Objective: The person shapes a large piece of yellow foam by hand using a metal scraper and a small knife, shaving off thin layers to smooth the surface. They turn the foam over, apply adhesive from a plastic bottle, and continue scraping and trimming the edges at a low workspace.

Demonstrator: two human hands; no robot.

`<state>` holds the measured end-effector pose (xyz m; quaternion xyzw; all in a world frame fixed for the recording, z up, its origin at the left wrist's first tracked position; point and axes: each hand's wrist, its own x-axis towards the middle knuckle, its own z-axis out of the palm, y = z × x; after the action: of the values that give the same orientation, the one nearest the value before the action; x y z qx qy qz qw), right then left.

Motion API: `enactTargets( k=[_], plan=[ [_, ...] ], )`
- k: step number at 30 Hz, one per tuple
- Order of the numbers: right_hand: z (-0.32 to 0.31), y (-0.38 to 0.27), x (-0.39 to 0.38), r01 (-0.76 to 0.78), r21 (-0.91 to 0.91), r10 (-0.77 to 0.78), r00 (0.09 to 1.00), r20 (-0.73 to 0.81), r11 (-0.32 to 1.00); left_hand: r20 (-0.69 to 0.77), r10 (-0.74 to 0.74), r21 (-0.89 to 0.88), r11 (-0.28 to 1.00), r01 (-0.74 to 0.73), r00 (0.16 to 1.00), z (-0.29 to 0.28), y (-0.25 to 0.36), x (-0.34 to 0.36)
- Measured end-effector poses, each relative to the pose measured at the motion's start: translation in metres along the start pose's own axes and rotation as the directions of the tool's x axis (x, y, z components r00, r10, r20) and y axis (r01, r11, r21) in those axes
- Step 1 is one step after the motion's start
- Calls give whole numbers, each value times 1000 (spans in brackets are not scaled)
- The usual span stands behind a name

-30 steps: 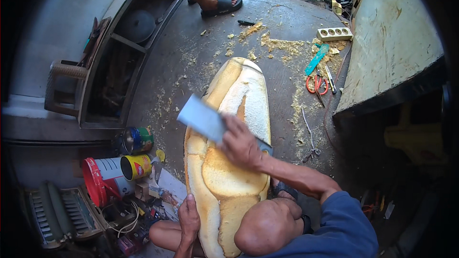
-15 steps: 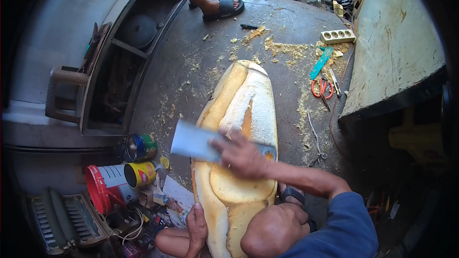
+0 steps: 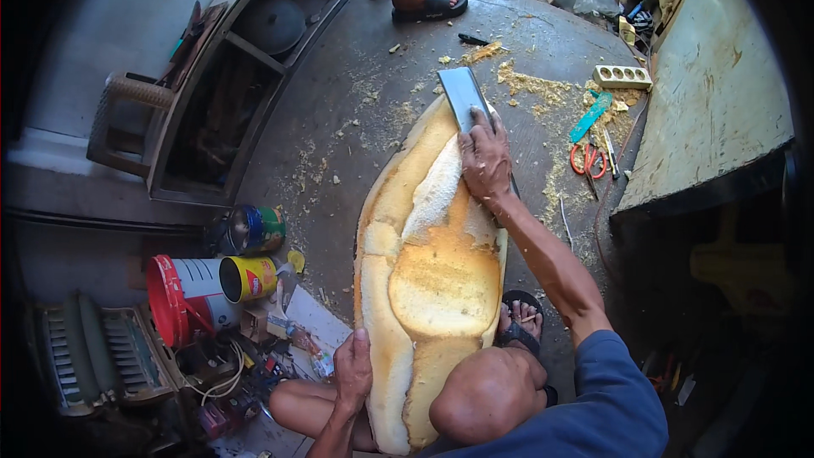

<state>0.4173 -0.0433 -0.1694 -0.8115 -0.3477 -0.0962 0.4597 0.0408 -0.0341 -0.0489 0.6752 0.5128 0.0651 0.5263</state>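
A long yellow foam seat pad [image 3: 445, 288], like a motorcycle seat, lies lengthwise between my legs. Its surface shows pale, rough patches, brownish areas and a rounded hollow in the middle. My right hand [image 3: 487, 157] is closed on a long, flat blue-grey plate [image 3: 463, 95], which lies over the far right end of the foam. The hand covers the plate's middle. Low on the foam's left edge, my left hand [image 3: 353, 371] grips the side, thumb up; some of its fingers are hidden.
Foam crumbs [image 3: 530, 85] litter the floor. Orange-handled scissors [image 3: 588, 159], a teal tool [image 3: 591, 116] and a socket strip [image 3: 622, 77] lie at right. A red-rimmed bucket [image 3: 170, 301] and yellow tin [image 3: 248, 279] stand left. Another person's sandalled foot [image 3: 431, 5] is at the far side.
My right hand has swept the plate from across the foam's middle to its far right end and turned it to point away from me. My left hand stays on the foam's edge.
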Motion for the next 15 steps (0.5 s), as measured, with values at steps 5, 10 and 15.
enactTargets(
  k=[5,10,15],
  plan=[
    [-39,-136,-95,367,392,-471,857,211,844,-51,36,66,997,-32,998,-18,-22,-4],
    [-7,-7,4,-50,88,47,998,32,995,32,-16,-34,999,18,999,2,0,2],
    [-27,-127,-91,367,334,-457,854,248,868,-29,11,-15,1000,-11,1000,-16,-14,-3]
  ],
)
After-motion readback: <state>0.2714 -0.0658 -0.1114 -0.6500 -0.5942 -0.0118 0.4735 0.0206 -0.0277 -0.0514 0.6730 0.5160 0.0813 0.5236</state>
